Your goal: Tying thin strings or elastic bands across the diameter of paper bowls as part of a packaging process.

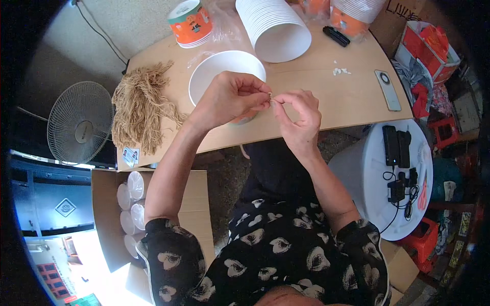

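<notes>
Two hands meet over the surface [316,102]. The left hand [237,97] pinches a short tan strand [271,97] between thumb and fingers; the right hand [301,115] pinches it too, thumb against forefinger. The strand is too small to make out further.

Just beneath the hands stands one open tub [217,69], white inside. One heap of tan strings [143,99] lies to the left, its strands too tangled to count, with one card [131,156] at its lower end. Toward the back are one stack of orange-and-green tubs [190,25] and, tilted, one stack of white tubs [278,30]. To the right lie one phone [388,90], one black object [336,35] and several white scraps [342,71]. One fan [81,122] stands left of the surface.
</notes>
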### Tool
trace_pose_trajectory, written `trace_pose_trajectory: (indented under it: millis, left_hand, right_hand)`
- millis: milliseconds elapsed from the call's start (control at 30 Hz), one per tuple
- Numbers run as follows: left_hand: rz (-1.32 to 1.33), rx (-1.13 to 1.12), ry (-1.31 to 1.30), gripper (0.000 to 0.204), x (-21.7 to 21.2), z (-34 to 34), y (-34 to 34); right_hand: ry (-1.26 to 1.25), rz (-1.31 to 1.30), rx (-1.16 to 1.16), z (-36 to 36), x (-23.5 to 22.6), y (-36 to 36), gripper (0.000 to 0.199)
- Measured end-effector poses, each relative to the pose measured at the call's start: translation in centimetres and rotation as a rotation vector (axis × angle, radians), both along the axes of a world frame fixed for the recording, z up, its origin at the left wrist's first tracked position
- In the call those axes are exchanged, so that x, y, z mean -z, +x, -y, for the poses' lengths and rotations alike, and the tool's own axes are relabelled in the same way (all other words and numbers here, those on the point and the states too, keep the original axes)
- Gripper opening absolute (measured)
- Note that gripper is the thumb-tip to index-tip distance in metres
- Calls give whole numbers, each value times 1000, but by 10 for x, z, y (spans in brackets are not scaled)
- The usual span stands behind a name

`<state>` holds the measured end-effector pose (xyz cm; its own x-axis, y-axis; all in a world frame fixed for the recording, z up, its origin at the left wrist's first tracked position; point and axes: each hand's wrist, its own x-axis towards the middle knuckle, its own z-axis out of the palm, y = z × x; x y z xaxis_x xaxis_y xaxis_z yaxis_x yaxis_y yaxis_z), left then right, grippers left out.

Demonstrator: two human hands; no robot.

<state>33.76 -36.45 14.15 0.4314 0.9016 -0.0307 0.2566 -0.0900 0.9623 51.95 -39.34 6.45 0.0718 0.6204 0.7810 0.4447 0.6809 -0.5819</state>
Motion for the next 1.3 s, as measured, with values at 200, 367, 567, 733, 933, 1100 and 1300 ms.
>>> trace_pose_trajectory:
  millis: [200,367,567,733,933,1100,1300]
  left_hand:
    - [41,-14,-11,12,3,-1,2]
    - [-18,-60,68,11,-3,9,7]
    - [-52,-72,115,12,0,9,6]
    - [-56,-43,141,12,6,5,2]
    - [-77,-49,132,13,0,9,4]
    - [-38,-49,127,15,0,7,2]
    - [-47,-57,156,14,5,7,5]
  right_hand:
    - [24,31,12,0,-2,2,16]
    - [-51,98,-15,2,-12,5,13]
    - [-99,46,-81,-2,-11,6,13]
    - [-147,-34,-167,-3,-14,7,11]
    - [-129,12,-141,-4,-15,8,11]
    - [-143,-19,-156,-4,-17,6,11]
    - [-68,33,-122,-5,-17,6,13]
